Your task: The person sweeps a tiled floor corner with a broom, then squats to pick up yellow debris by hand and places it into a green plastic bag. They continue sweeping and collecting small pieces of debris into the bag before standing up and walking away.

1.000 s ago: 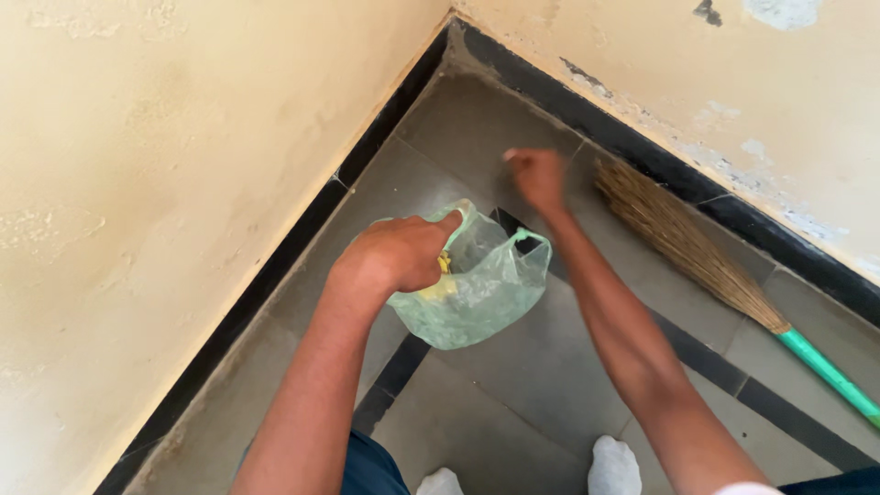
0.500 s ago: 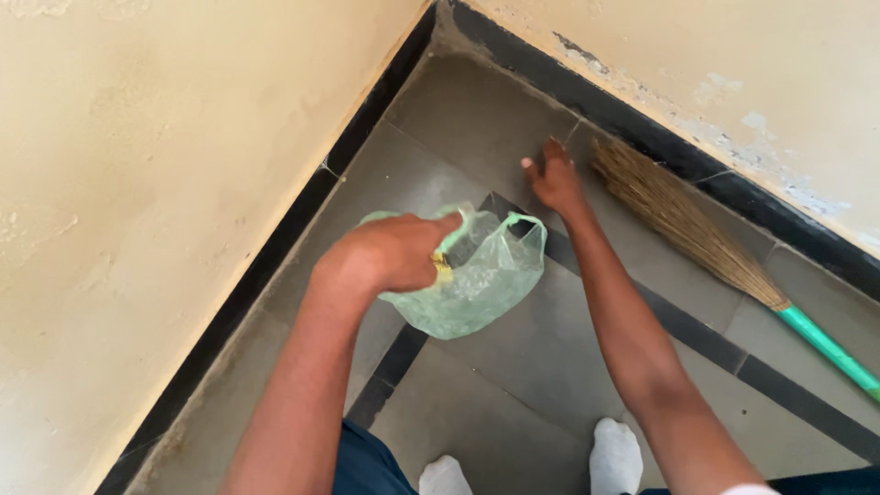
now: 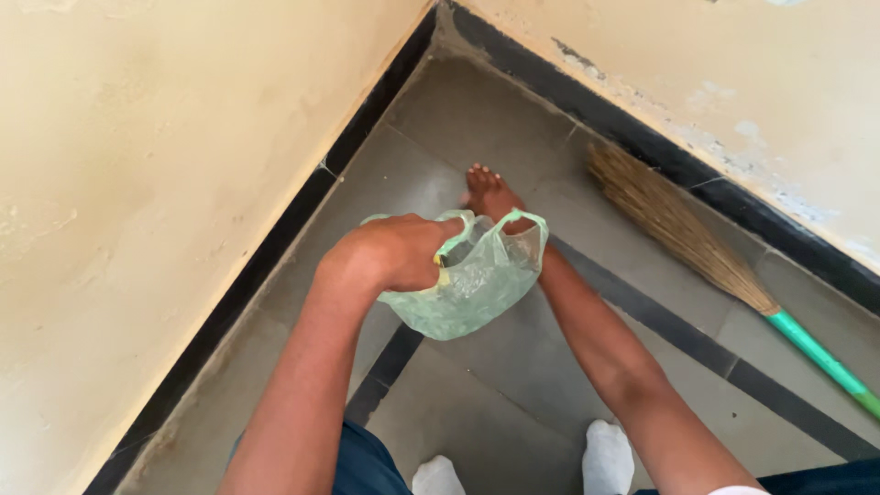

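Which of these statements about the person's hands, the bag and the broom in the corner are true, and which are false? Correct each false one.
1. The left hand grips a pale green plastic bag. True.
2. The right hand holds the broom. False: it reaches down to the floor tiles, apart from the broom.
3. The broom lies along the right-hand wall. True.
4. The broom's handle is red. False: it is green.
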